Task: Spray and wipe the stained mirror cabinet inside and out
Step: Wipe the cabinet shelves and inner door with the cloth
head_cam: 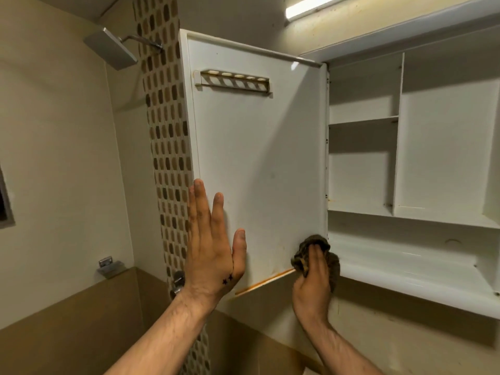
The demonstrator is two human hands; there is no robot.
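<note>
The white mirror cabinet [433, 158] hangs on the wall with its door [257, 158] swung open toward me, white inner face showing. My left hand [211, 239] lies flat with straight fingers against the door's outer left edge. My right hand [313, 277] grips a dark crumpled cloth [315, 250] and presses it on the door's lower right corner, near the hinge side. An orange-brown stain line [265, 281] runs along the door's bottom edge. A small slotted holder [234, 81] sits near the door's top.
Inside the cabinet are bare white shelves [362, 120] and a vertical divider [397, 136]. A square shower head [111, 48] hangs at upper left beside a mosaic tile strip [167, 131]. A tube light [311, 6] glows above. A chrome fitting [109, 266] sits on the left wall.
</note>
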